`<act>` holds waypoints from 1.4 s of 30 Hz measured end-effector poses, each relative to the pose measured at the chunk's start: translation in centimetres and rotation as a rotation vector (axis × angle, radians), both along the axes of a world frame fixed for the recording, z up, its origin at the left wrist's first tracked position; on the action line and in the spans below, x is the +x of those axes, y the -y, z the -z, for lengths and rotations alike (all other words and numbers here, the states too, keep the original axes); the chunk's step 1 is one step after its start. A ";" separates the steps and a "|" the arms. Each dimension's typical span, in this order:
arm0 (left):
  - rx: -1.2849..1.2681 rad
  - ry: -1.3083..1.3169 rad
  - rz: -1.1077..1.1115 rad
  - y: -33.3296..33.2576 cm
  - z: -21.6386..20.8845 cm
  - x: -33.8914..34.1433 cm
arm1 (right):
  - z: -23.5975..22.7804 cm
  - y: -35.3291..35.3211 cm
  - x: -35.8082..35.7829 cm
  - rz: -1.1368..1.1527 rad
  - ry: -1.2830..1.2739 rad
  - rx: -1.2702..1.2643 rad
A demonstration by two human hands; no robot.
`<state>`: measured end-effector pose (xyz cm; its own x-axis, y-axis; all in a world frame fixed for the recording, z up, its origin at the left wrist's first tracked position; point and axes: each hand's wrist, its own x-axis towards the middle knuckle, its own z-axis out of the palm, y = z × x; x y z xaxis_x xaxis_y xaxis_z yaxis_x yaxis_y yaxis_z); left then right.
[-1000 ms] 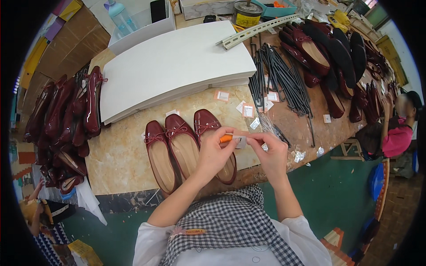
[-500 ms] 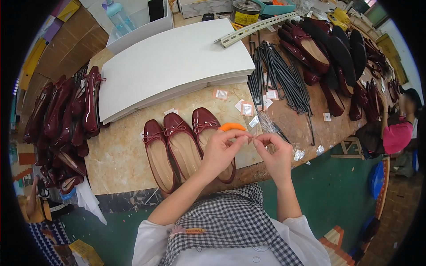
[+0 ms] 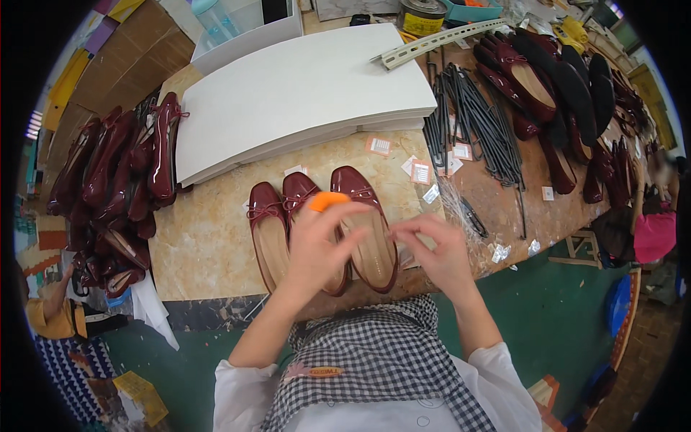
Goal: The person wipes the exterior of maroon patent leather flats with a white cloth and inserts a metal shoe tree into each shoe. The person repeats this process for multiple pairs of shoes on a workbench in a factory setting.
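Note:
Three dark red patent flats with bows lie side by side on the table: a left shoe (image 3: 265,205), a middle shoe (image 3: 299,189) and a right shoe (image 3: 376,259). Over the middle shoe and part of the right one is my left hand (image 3: 313,248), blurred, with thumb and index finger apart. A bright orange piece (image 3: 330,201), perhaps a finger cover, sits at its fingers. Beside the right shoe, my right hand (image 3: 437,250) pinches thumb and fingertips together. Whatever is in that pinch is too small to make out.
Behind the shoes lies a stack of white card (image 3: 309,93). Bundled black rods (image 3: 479,122), paper tags (image 3: 421,173) and a dark cutter (image 3: 473,218) lie to the right. More red flats pile up left (image 3: 122,173) and far right (image 3: 529,83). Another person (image 3: 655,234) sits at right.
My hands were together at the fingertips and have parted. The left hand moved left and down over the shoes, its thumb and index finger opening; the orange piece went with it. The view shifted slightly.

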<state>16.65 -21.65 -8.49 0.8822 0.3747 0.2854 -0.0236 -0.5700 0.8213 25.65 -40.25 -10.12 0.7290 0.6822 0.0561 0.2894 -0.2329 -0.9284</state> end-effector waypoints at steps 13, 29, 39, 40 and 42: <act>0.342 -0.413 -0.042 -1.6 5.5 -4.3 | 6.0 -6.3 2.3 -0.271 0.549 -0.265; 0.345 -0.355 -0.075 -1.4 5.9 -4.3 | 6.2 -7.6 1.8 -0.337 0.645 -0.329; 0.344 -0.362 -0.071 -1.4 5.6 -4.3 | 6.6 -7.6 2.1 -0.341 0.655 -0.278; 0.347 -0.362 -0.071 -1.4 5.7 -4.3 | 6.6 -7.6 2.1 -0.345 0.651 -0.277; 0.354 -0.370 -0.070 -1.3 5.7 -4.2 | 6.5 -7.5 2.0 -0.351 0.641 -0.269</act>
